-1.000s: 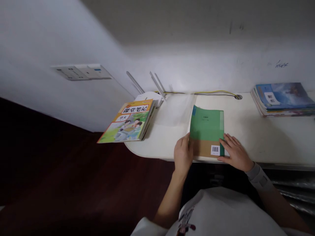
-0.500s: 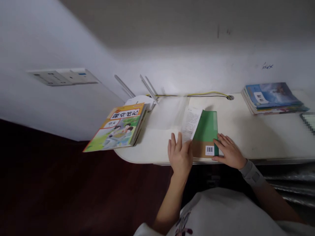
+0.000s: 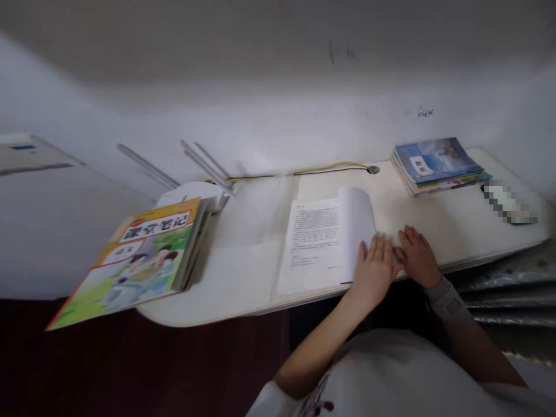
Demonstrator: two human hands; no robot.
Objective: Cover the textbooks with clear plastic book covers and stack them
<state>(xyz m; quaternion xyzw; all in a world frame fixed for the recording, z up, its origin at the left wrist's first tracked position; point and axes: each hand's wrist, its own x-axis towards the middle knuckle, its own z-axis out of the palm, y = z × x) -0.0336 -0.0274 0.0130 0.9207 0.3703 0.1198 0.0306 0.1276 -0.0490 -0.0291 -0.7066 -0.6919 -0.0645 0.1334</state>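
A thin book (image 3: 313, 243) lies on the white desk, with a page of printed text facing up. Its blank white leaf or inside cover (image 3: 354, 231) curls up along the right side. My left hand (image 3: 374, 269) rests at the right edge of that leaf, fingers stretched out. Close beside it, my right hand (image 3: 417, 258) lies on the desk, fingers extended and holding nothing, with a grey band on the wrist. A clear plastic sheet (image 3: 256, 217) spreads flat to the left of the book and seems to run under it.
On the left, a stack of books with a colourful cover (image 3: 147, 249) overhangs the desk edge, before a white router (image 3: 191, 191) with upright antennas. At the back right sit blue-covered books (image 3: 438, 159) and a phone (image 3: 508, 202). Cables (image 3: 330, 168) run along the wall into a desk hole.
The green back cover and lifted page have turned over to the right, exposing a text page. My left hand has moved right, near my right hand. The view has shifted right.
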